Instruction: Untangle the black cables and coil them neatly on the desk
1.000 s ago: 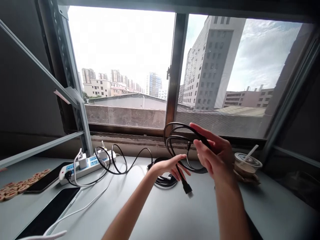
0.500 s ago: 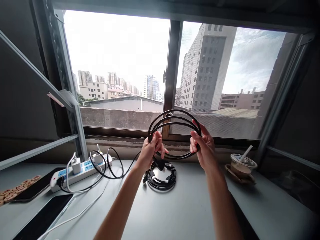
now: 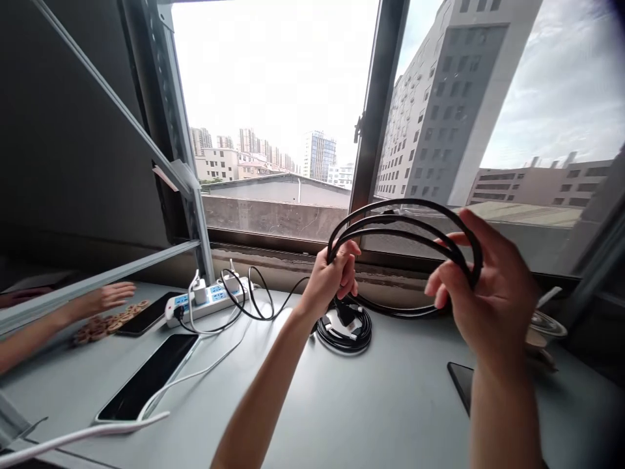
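Where the black cable (image 3: 400, 221) is gathered into several wide loops and held up in the air in front of the window frame (image 3: 375, 111), it looks light and limp, a thing that keeps its shape only while both ends of the coil are pinched. The left hand (image 3: 332, 280) is closed in a fist around the loops at their left end, and the right hand (image 3: 481, 293) has its fingers curled through the loops at the right end, so the strands lie bunched together. The smooth jacket would likely slide, so the best hold is across all strands at once. Below the cable, a second coil (image 3: 344, 326) of black cord lies on the worktop (image 3: 371, 404). To the left of the cable sits a white power strip (image 3: 205, 301) with chargers plugged in, and nearer the camera a dark phone (image 3: 149, 378). Far left of the cable, another person's hand (image 3: 105, 298) rests by small round pieces (image 3: 105, 324).
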The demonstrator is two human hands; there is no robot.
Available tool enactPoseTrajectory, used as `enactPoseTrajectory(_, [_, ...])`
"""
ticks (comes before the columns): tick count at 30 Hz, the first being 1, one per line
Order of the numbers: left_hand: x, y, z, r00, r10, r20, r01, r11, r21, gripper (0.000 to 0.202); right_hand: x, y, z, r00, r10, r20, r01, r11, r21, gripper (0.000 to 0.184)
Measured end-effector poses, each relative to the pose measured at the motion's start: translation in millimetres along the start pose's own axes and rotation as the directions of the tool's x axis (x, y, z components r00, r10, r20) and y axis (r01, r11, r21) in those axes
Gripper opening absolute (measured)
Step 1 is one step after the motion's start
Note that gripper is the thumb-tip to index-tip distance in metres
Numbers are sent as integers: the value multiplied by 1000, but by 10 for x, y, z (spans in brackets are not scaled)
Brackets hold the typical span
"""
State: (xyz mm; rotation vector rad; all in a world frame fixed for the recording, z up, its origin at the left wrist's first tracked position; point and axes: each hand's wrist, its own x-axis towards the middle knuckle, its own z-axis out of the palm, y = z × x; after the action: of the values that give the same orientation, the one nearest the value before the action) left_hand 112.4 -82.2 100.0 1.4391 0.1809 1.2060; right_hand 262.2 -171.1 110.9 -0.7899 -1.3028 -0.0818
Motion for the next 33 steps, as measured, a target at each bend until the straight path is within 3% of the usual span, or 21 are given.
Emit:
enactPoseTrajectory(5, [-76,138,17,981,-114,155,111,993,32,31,18,30,-34,998,36,-51,-41,994,-103,42])
enactPoseTrajectory(10, [-121,186,10,949,-122,289,107,992,66,33,33,84,-8,996,53,-67,-64,984,-164,40])
enactPoseTrajectory(14, [-96,138,-34,956,-117,269,105,993,59,39,12,75,45,997,8,-83,-21,987,-156,39])
enactPoseTrajectory(19, [-58,113,-124,957,-124,262,108,991,74,48,30,79,63,997,61,-45,-67,988,-139,39])
enactPoseTrajectory(23, [-46,154,-192,954,-97,285,94,995,24,55,109,225,69,997,76,17,-75,997,-30,29])
enactPoseTrajectory(27, [-8,140,-250,956,-168,242,171,985,7,49,181,434,103,993,87,79,-91,995,48,19])
enactPoseTrajectory(30, [32,98,-299,942,-209,264,221,975,-17,45,199,493,121,987,106,124,-106,994,-7,26])
enactPoseTrajectory(33, [38,95,-323,926,-236,293,248,969,-5,49,183,434,121,989,58,139,-46,995,-88,25])
